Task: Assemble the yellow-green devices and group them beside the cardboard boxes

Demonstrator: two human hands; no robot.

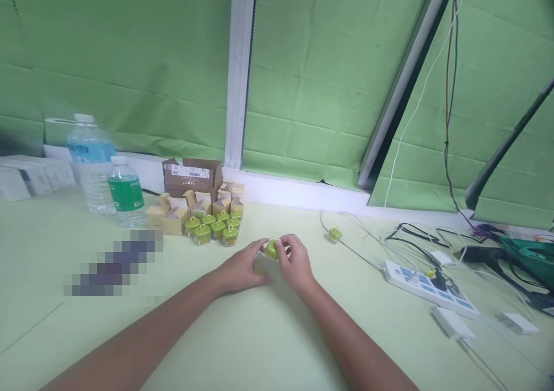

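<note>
At the middle of the table, my left hand (244, 270) is curled around the clear body of a small jar, mostly hidden by the fingers. My right hand (296, 261) pinches the jar's green lid (272, 249) between thumb and fingers. The lid looks tilted; whether it is apart from the jar I cannot tell. Several like jars with green lids (217, 228) stand grouped to the left, beyond my left hand. Another small jar (333, 235) stands alone to the right, beside a cable.
Small opened cartons (175, 218) and a brown box (193, 177) stand behind the grouped jars. Two water bottles (126, 192) are at the left, near a blurred-out patch. A power strip (428, 287), chargers (452, 323) and tangled cables cover the right. Green blinds (303, 91) hang behind.
</note>
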